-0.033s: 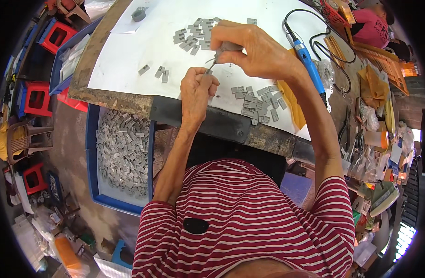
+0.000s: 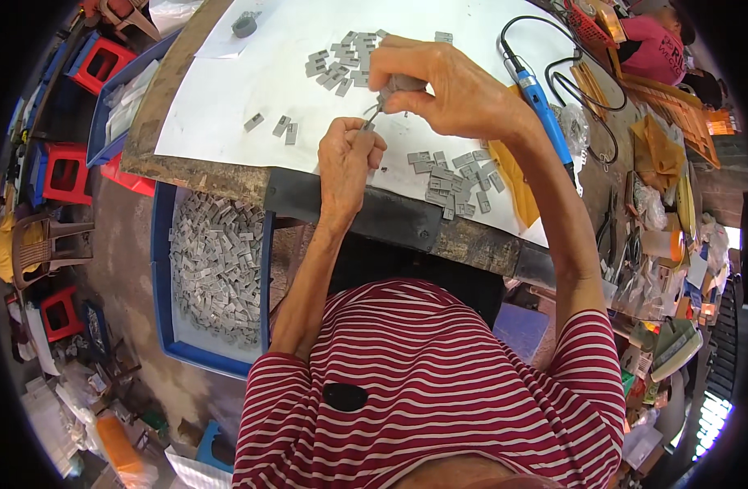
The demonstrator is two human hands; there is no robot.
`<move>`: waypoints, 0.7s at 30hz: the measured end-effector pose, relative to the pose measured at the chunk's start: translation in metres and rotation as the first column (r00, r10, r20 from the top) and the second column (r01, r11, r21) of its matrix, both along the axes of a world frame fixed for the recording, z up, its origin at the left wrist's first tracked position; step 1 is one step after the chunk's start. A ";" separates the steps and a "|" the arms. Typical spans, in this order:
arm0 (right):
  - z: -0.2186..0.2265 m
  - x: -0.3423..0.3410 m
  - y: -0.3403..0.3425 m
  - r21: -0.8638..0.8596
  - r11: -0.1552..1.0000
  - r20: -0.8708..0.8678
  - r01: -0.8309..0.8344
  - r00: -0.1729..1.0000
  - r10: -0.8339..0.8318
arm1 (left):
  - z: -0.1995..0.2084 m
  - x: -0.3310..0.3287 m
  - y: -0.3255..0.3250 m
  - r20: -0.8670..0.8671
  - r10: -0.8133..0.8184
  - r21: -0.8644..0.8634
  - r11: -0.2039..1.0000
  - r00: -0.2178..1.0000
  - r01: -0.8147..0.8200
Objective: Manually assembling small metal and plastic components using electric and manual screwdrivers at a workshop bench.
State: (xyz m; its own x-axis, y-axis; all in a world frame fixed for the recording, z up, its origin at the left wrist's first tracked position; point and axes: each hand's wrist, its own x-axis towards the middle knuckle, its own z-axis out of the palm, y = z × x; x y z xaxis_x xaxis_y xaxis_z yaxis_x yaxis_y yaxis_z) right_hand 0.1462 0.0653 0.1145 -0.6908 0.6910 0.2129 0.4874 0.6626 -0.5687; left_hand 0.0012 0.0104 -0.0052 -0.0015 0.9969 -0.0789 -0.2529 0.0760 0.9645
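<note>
Over the white-papered table, my left hand point(image 2: 344, 163) is closed, pinching a small grey piece point(image 2: 367, 127) between thumb and fingers. Most of that piece is hidden. My right hand point(image 2: 464, 91) grips the grey handle of a deburring tool point(image 2: 407, 83), and its thin curved metal tip meets the piece at the left fingertips. Beyond the hands lies a cluster of grey rectangular pieces point(image 2: 336, 70). A second pile of grey pieces point(image 2: 457, 184) sits near the table edge, below my right forearm. Three loose ones point(image 2: 281, 126) lie to the left.
A blue electric screwdriver point(image 2: 545, 118) with a black cable point(image 2: 610, 106) lies right of my right arm. Below the table's left edge, a blue bin point(image 2: 160, 285) holds many grey pieces. A tape roll point(image 2: 244, 28) rests at the far left. Red stools point(image 2: 64, 173) stand on the floor.
</note>
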 end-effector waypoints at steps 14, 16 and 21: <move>0.010 -0.001 -0.007 0.127 0.990 0.136 -0.062 0.990 0.044 | -0.003 0.000 -0.011 0.070 -0.009 -0.012 1.000 0.998 0.010; 0.014 -0.006 -0.014 0.198 0.980 0.206 0.013 0.977 -0.055 | -0.003 -0.002 -0.013 0.096 -0.009 -0.010 1.000 0.995 0.010; 0.028 -0.011 -0.012 0.143 0.987 0.355 0.079 0.926 -0.125 | 0.004 0.000 -0.007 0.113 -0.010 0.013 1.000 0.994 0.009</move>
State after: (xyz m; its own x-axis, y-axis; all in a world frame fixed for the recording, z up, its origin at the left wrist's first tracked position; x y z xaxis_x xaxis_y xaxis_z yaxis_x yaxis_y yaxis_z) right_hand 0.1352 0.0532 0.1420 -0.6640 0.7460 0.0496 0.7132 0.6519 -0.2577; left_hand 0.0013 0.0030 -0.0014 0.0160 0.9977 -0.0651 -0.3597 0.0665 0.9307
